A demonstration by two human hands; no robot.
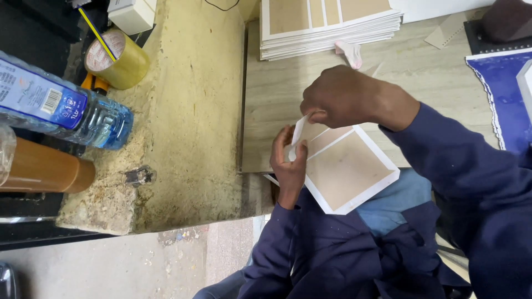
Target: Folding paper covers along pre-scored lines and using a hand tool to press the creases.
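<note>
Brown cardboard sheet (349, 171) with white borders lies at the wooden table's (277, 99) near edge, overhanging the lap. The left hand (289, 160) and right hand (341, 97) both pinch a white paper strip (298, 133) at its corner, each grip pressed together.

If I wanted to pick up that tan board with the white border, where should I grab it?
Probably the white-edged corner of the board that juts past the table edge, pinched from the near side: the sheet lies flat, and only that overhang leaves room for fingers underneath.
</note>
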